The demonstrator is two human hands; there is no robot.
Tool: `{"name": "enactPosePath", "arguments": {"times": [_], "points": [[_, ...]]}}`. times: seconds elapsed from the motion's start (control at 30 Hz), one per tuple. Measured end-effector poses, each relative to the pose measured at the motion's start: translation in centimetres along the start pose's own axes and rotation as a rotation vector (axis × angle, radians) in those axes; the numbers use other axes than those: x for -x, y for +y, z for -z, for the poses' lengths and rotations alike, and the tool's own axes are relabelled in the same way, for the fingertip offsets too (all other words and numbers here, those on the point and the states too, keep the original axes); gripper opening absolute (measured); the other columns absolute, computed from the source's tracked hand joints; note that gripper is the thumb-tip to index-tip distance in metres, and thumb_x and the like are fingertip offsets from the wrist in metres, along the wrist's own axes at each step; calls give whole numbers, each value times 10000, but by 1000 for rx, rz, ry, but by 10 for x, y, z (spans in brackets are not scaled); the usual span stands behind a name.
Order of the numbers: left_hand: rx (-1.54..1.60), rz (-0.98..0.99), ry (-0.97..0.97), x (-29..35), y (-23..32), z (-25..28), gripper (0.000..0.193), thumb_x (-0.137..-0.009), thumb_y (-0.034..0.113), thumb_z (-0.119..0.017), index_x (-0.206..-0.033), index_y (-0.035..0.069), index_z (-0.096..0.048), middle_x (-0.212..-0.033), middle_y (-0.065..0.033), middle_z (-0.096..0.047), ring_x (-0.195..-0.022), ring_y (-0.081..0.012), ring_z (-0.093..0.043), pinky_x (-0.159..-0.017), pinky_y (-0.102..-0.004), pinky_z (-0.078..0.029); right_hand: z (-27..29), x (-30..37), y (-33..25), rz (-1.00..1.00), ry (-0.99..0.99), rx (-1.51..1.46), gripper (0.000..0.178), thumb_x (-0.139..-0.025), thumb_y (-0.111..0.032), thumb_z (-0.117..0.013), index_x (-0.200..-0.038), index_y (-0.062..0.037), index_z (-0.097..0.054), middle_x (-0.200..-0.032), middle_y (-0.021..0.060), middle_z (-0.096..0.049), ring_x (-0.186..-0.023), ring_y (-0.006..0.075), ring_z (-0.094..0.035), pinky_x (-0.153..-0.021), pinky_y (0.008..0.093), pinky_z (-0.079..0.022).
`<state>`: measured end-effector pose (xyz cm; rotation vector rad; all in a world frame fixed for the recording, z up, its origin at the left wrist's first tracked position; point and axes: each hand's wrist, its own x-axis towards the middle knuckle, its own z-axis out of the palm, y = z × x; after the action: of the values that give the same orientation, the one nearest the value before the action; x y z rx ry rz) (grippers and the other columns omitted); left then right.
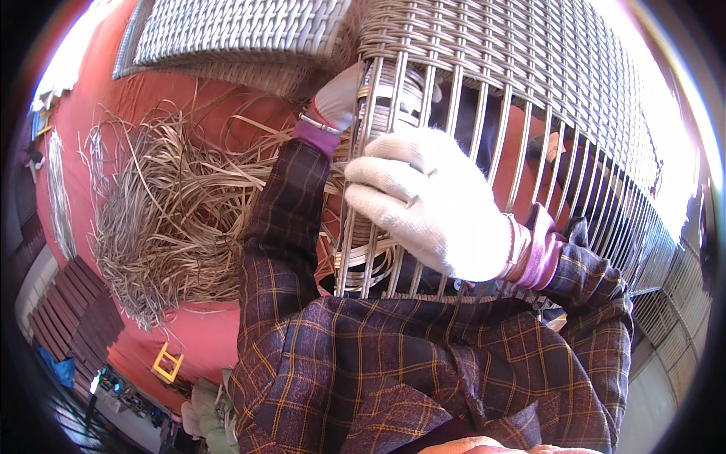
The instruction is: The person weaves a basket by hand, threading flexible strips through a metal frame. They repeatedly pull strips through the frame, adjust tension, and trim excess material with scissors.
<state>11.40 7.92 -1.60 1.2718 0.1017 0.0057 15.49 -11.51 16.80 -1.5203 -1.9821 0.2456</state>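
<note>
Hands at half-woven wicker

The wicker (484, 45) takes up the upper right, close against the person's body. Its far part is tightly woven in grey-brown strands; nearer the body, bare stakes (479, 125) run in a spaced row, with dark gaps and some red showing between them.

Both hands are at the wicker's left end, in white gloves. The right hand (442, 204) lies over the stakes, back of the glove up, fingers bent and close together; whether its grip pinches a strand underneath cannot be told. The left hand (338, 98) reaches up to the outer left edge, and its fingers pass out of sight behind the stakes, so how far its grip is open, and on what, cannot be told either. Banded flat strips (382, 253) show behind the stakes, just below the right hand's fingers.

To the left, a tangled pile (181, 204) of long, thin strips spreads over a red sheet (215, 325). Above it sits a 2nd woven piece (234, 30), beside the wicker. A small yellow frame (168, 363) lies at the lower left, below the pile. The person wears a dark checked jacket (378, 363) with purple cuffs (314, 140) at both wrists.
</note>
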Motion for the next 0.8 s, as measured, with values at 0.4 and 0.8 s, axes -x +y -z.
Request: {"name": "enactPosePath", "arguments": {"times": [0.4,0.8], "points": [[-216,-71,20,21,25,10,286,-1015,221,-670,-1151,-23,-734,-1099,-135,-770,-970,-225,-703,-893,-355,-543,-8,7,-6,-82,82,-30,404,-736,-121,-731,-1139,-90,-710,-1213,40,-669,-1142,242,-638,-929,390,-540],[-510,-190,114,37,31,8,271,-1003,204,-687,-1129,-30,-738,-1035,-126,-775,-925,-192,-692,-847,-350,-548,-4,5,2,-42,73,-124,403,-742,-71,-759,-1141,-41,-705,-1175,91,-691,-1119,262,-665,-940,417,-562]]}}
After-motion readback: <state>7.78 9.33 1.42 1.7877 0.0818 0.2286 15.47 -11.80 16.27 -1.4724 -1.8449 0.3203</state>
